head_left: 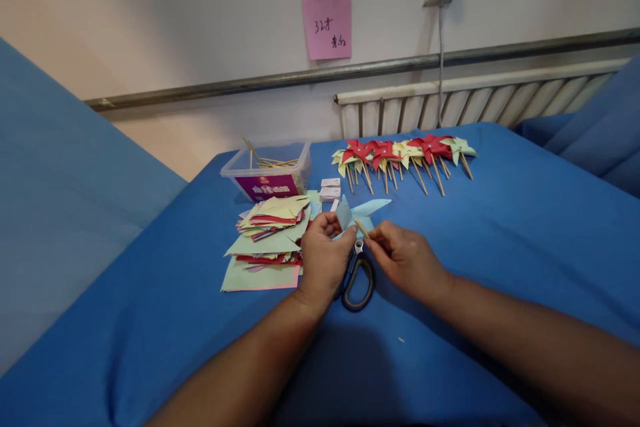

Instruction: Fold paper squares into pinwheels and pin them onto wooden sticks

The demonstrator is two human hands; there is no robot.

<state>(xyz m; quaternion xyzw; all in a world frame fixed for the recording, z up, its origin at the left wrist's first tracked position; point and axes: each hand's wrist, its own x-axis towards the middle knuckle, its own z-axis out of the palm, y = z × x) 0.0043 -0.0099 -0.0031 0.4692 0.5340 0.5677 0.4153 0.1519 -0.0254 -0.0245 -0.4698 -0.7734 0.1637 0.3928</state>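
My left hand (327,250) pinches a light blue paper pinwheel sheet (369,208), whose cut blades stick up and to the right. In my right hand (407,257) a thin wooden stick (361,228) is gripped between thumb and fingers. The stick's tip meets the paper near my left thumb; whether it passes through cannot be seen. Beneath my hands lie scissors (359,283) with dark handles, their blades mostly hidden. Left of my left hand is a stack of cut paper sheets (270,233) in pale green, yellow and red.
A clear plastic box (303,170) with wooden sticks (273,162) stands behind the paper. Small white boxes (330,192) sit beside it. Several finished pinwheels (431,145) lie in a row at the back right. A blue cloth (475,267) covers the table; a radiator (410,110) is behind.
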